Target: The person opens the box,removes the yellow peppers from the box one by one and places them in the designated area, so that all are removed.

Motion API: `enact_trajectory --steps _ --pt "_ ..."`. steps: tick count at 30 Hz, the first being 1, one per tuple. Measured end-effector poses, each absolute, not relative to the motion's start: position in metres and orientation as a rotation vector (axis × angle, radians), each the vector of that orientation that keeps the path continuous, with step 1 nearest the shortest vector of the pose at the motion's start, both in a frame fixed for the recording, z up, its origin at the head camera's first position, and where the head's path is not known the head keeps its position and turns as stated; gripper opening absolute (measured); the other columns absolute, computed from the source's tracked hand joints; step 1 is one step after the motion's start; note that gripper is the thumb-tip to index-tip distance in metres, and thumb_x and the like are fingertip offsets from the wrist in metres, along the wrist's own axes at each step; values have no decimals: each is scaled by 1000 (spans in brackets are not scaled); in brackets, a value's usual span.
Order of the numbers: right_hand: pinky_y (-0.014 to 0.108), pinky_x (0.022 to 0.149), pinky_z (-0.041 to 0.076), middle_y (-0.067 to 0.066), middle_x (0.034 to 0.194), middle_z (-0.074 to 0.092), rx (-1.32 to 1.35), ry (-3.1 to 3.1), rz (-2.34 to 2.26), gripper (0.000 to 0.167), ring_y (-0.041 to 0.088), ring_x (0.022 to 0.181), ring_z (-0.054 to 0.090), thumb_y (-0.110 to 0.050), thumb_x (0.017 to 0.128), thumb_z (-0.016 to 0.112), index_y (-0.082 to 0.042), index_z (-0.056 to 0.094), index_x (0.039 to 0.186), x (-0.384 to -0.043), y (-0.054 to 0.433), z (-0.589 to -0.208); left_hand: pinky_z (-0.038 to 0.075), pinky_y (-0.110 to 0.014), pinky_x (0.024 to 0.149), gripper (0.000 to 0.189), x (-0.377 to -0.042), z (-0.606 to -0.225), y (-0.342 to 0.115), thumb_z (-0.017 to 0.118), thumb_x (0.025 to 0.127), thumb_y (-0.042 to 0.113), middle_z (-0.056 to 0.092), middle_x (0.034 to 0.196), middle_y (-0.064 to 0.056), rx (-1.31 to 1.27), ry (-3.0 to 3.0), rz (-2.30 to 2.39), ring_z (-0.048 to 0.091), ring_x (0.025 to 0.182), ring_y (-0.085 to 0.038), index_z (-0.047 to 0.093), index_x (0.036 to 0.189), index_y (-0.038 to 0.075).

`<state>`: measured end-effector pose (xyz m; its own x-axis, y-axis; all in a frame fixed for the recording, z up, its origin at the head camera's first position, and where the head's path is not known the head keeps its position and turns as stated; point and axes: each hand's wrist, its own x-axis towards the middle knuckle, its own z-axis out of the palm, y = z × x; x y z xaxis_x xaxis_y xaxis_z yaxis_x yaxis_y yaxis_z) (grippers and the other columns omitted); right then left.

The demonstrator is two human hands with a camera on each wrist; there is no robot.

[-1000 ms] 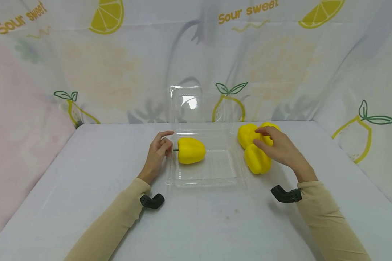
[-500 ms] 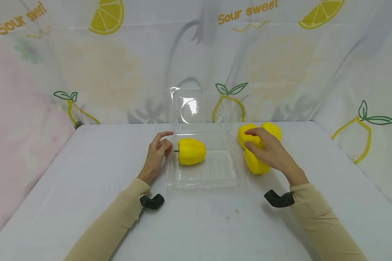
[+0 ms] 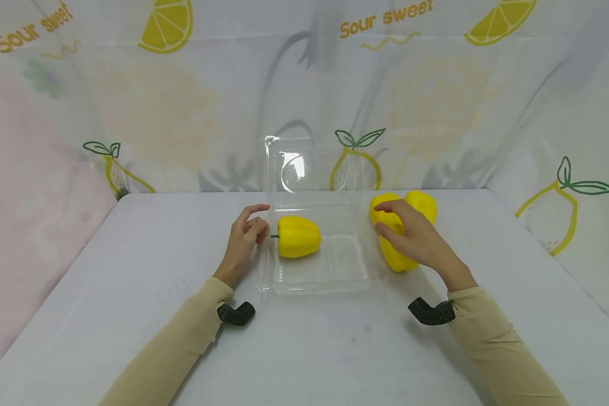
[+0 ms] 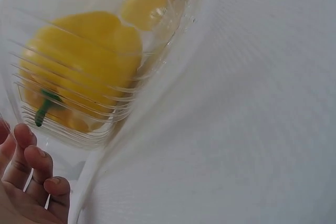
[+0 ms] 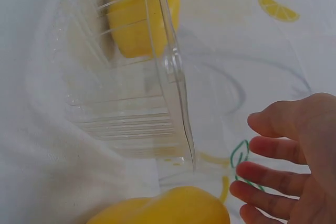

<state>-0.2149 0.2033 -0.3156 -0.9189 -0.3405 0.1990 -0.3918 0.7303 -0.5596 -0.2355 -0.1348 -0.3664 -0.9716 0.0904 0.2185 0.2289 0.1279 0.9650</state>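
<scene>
A yellow bell pepper (image 3: 299, 237) with a green stem lies on its side in the left part of a clear plastic clamshell box (image 3: 335, 276). The box's lid (image 3: 296, 164) stands raised at the back. My left hand (image 3: 243, 237) rests at the box's left edge, its loosely bent fingertips right at the rim near the stem. To the right of the box, my right hand (image 3: 418, 234) hovers over several more yellow bell peppers (image 3: 397, 260), partly hiding them. In the right wrist view its fingers (image 5: 273, 179) are spread, with nothing between them and the thumb.
Another pepper (image 3: 422, 204) lies behind the right hand near the table's back edge. A white cloth covers the table (image 3: 304, 349). Behind it hangs a curtain (image 3: 233, 113) printed with lemons. Black wrist mounts (image 3: 431, 311) stick out from both sleeves.
My right hand has moved left and slightly down over the peppers, staying spread. The box and the pepper in it have shifted very slightly toward me. My left hand has stayed put.
</scene>
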Motion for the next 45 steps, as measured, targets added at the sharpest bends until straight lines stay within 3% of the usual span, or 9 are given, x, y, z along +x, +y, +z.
enact_trajectory --steps 9,20,31,45 --pt "50 103 38 11 131 50 681 -2798 956 41 31 123 46 -23 93 58 -5 49 129 -214 201 -316 42 -23 59 35 -236 -368 -136 41 94 4 53 65 -5 -338 -2261 -2012 47 60 -16 47 128 -3" --pt "50 100 41 15 129 52 746 -2776 957 39 32 120 48 -18 94 57 -1 49 128 -214 197 -316 43 -24 59 36 -236 -368 -136 40 95 4 54 66 -5 -363 -2272 -2003 48 62 -22 45 130 -4" --pt "49 101 42 12 129 53 768 -2798 967 40 31 119 50 -20 93 58 -3 49 129 -216 193 -320 40 -25 58 36 -236 -369 -136 44 94 3 53 63 2 -383 -2270 -1998 46 59 -18 45 130 -4" --pt "47 98 44 8 126 55 862 -2728 1005 39 24 113 54 -17 91 61 -3 51 126 -212 182 -323 36 -24 55 35 -237 -370 -135 46 93 -1 48 64 -3 -419 -2207 -2056 41 56 -11 46 128 -6"
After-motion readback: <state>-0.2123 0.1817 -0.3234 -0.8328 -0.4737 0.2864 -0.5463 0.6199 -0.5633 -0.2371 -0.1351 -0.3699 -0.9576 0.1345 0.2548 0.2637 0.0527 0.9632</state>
